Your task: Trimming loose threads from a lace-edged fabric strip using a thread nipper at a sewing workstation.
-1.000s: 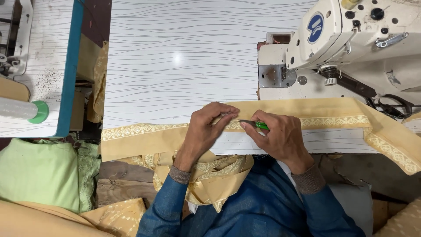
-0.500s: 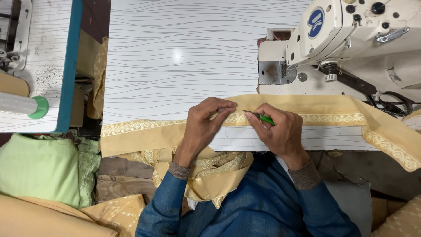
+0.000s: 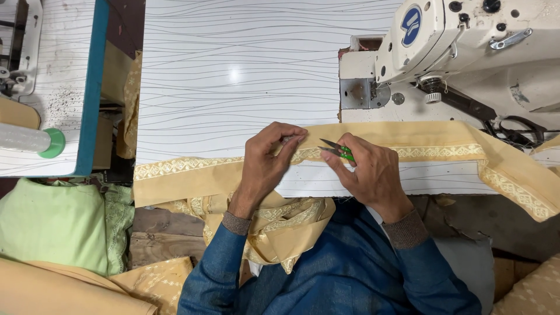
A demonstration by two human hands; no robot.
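Head view: one tan fabric strip [image 3: 431, 137] with pale woven trim is lying along the white wavy-lined table's [image 3: 233, 70] near edge. Left hand [image 3: 265, 166] is pinching the strip, fingers curled shut. Right hand [image 3: 373, 172] is gripping one green-handled thread snips [image 3: 337, 150], blades slightly apart. One white sewing machine [image 3: 466, 46] is sitting at the far right corner.

The right hand [image 3: 373, 175] has drawn back toward 4 o'clock, baring the snips [image 3: 336, 150], whose blades now point at 10 o'clock toward the left hand [image 3: 269, 163].
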